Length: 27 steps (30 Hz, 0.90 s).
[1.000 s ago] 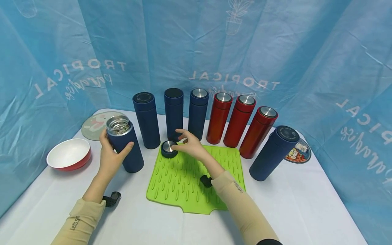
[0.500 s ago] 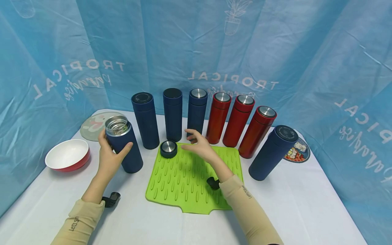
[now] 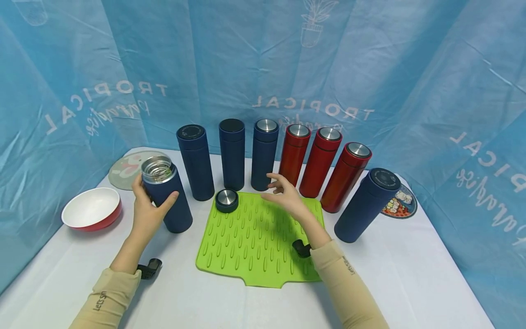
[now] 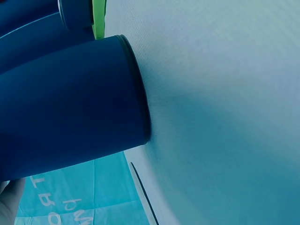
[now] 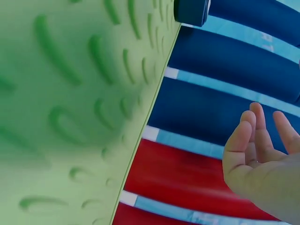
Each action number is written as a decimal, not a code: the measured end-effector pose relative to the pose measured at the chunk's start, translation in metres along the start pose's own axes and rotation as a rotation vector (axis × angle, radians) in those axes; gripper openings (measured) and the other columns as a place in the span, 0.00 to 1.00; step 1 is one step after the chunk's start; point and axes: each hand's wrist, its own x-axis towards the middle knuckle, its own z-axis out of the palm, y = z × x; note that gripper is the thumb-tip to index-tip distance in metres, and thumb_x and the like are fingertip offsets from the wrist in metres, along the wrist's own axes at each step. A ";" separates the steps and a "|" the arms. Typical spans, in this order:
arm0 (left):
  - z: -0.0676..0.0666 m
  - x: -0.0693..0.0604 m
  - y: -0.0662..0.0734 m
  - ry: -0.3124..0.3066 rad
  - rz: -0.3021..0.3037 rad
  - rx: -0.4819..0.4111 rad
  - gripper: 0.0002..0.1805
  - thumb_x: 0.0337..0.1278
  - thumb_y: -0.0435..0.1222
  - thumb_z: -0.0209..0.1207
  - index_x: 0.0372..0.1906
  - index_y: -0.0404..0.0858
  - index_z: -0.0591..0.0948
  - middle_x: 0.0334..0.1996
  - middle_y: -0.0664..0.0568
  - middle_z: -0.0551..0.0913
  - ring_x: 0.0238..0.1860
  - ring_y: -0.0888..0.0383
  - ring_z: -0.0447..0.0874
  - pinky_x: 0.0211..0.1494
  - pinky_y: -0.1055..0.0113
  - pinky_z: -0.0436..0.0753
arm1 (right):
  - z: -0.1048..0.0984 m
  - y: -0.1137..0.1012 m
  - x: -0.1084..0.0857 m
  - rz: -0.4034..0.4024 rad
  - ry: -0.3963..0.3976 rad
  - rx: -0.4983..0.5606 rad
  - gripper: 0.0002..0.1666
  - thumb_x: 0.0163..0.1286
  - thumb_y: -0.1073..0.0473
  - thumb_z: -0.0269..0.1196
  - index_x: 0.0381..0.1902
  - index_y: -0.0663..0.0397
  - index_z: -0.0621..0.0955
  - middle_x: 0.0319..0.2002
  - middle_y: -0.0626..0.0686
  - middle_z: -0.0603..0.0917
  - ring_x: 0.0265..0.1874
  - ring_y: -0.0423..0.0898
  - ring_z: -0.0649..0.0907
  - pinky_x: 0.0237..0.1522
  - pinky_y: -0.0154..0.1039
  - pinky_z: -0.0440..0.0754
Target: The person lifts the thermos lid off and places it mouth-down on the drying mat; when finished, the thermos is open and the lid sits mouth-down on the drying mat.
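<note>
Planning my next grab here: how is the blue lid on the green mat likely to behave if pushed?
The lid is low and wide, lying flat, so it probably won't roll or tip. The ridged green mat could catch it. Its silver top looks smooth and shiny, so it may be slippery there.

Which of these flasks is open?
The blue flask in the left hand, leftmost of all. Its steel mouth is uncovered, whereas the other seven flasks show closed tops.
</note>
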 end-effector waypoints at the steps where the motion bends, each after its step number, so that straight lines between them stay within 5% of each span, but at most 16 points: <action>1: 0.000 0.000 0.000 0.000 0.000 0.000 0.50 0.51 0.36 0.63 0.69 0.49 0.41 0.68 0.42 0.53 0.66 0.42 0.56 0.66 0.43 0.56 | -0.002 0.001 -0.001 0.000 0.001 0.001 0.36 0.61 0.58 0.63 0.66 0.51 0.65 0.51 0.60 0.73 0.48 0.53 0.71 0.47 0.44 0.72; 12: -0.001 0.000 -0.001 0.002 -0.006 0.001 0.50 0.52 0.37 0.63 0.70 0.49 0.40 0.68 0.42 0.53 0.67 0.42 0.55 0.66 0.44 0.56 | -0.020 -0.007 -0.020 0.040 0.036 0.017 0.35 0.61 0.61 0.63 0.65 0.53 0.66 0.51 0.62 0.73 0.48 0.54 0.72 0.45 0.40 0.73; 20: 0.002 -0.001 0.002 0.033 0.039 -0.003 0.50 0.51 0.37 0.63 0.70 0.48 0.41 0.69 0.41 0.51 0.68 0.44 0.52 0.68 0.46 0.53 | -0.033 0.018 -0.027 0.046 0.062 -0.023 0.36 0.62 0.57 0.63 0.67 0.50 0.64 0.51 0.58 0.73 0.48 0.53 0.72 0.45 0.47 0.76; 27: 0.004 0.000 0.002 0.074 0.089 -0.015 0.53 0.50 0.35 0.62 0.72 0.48 0.37 0.71 0.43 0.42 0.70 0.46 0.46 0.70 0.49 0.48 | -0.048 0.028 -0.042 0.047 0.076 -0.041 0.35 0.62 0.57 0.63 0.66 0.49 0.64 0.53 0.58 0.71 0.49 0.53 0.72 0.46 0.44 0.75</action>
